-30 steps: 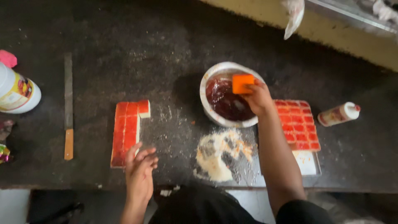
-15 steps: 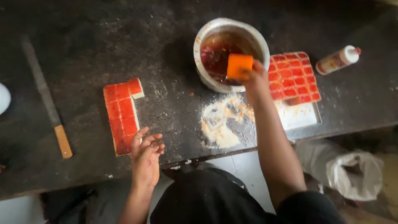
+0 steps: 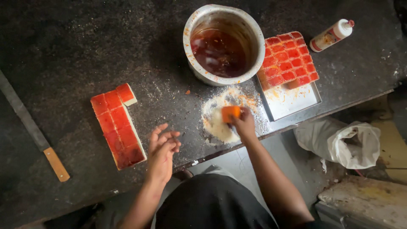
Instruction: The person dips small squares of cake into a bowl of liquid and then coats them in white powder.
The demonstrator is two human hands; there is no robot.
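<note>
My right hand (image 3: 245, 126) grips an orange cube (image 3: 230, 113) and presses it into a heap of pale shredded coating (image 3: 220, 121) on the dark counter. My left hand (image 3: 162, 149) rests open near the counter's front edge, just right of a red-topped slab cut into squares (image 3: 117, 126). Behind the heap stands a metal pot (image 3: 254, 34) holding dark red syrup (image 3: 218, 53). To its right, several coated red squares (image 3: 288, 59) lie on a steel tray (image 3: 292, 101).
A long knife with a wooden handle (image 3: 32, 129) lies at the far left. A small white bottle with a red cap (image 3: 330, 36) lies behind the tray. A crumpled white bag (image 3: 347, 144) sits on the floor at the right.
My right hand has carried the orange cube from over the pot down into the shredded coating. The left hand has stayed beside the cut slab. The view has shifted left.
</note>
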